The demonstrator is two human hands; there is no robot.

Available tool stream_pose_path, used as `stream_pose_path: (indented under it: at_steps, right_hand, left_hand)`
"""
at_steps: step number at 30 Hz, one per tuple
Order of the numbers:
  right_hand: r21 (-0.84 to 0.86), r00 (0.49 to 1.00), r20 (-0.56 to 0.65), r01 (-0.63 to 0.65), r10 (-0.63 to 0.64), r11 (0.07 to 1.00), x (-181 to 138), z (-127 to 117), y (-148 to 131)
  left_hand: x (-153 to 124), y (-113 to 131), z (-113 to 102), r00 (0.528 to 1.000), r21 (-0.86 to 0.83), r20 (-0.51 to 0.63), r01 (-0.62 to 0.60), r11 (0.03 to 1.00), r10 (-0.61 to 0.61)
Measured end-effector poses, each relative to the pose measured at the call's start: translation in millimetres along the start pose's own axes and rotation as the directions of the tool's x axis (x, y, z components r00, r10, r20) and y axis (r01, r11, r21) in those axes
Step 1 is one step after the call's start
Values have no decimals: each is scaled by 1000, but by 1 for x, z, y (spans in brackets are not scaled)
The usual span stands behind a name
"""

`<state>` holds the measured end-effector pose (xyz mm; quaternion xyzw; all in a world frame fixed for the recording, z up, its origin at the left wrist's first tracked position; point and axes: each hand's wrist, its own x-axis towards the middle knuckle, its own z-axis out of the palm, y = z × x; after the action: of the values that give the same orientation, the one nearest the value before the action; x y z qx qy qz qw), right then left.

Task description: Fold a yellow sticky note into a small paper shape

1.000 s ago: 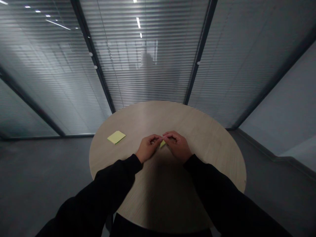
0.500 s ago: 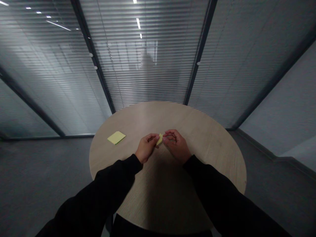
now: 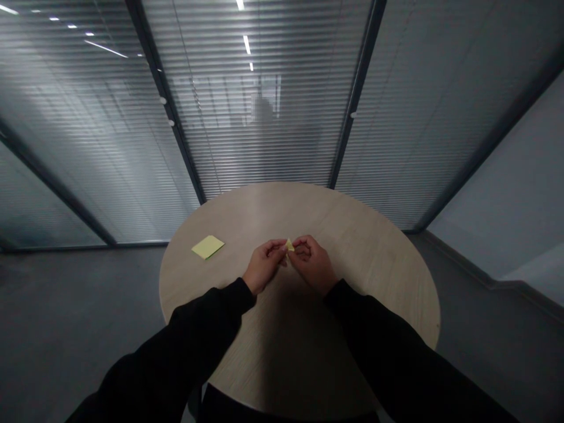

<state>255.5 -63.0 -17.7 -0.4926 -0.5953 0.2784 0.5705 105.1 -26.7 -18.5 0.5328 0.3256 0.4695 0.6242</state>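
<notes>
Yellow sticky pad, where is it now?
In the head view, the yellow sticky pad lies on the round wooden table, left of the left hand.

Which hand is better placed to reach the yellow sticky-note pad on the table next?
Left, probably: the left hand lies nearer the yellow sticky-note pad than the right hand does, though both pinch the small yellow paper.

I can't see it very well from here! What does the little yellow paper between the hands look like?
The little yellow paper looks thin and pale yellow. Only a small pointed corner shows, sticking up between the left hand and the right hand. Fingers of both hands touch it and hide the rest, so its whole shape can't be seen.
</notes>
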Motion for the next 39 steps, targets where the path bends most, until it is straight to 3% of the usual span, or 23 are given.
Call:
stream_pose_path:
  at_steps: [8,14,22,39]
  right_hand:
    - [-237,981,12,189,-192,953,-1,-2,-5]
    - [-285,983,-68,144,-170,948,0,-2,-3]
    - [-327,971,-28,216,-238,920,-1,-4,-6]
    - [-412,947,64,312,-314,856,-1,-7,-10]
  left_hand:
    - [-1,0,-3,998,135,58,-47,990,40]
    - [-2,-2,-1,998,38,56,-40,998,38]
    - [-4,2,2,994,-26,107,-24,999,27]
    - [-4,3,2,1000,22,-9,-22,1000,22]
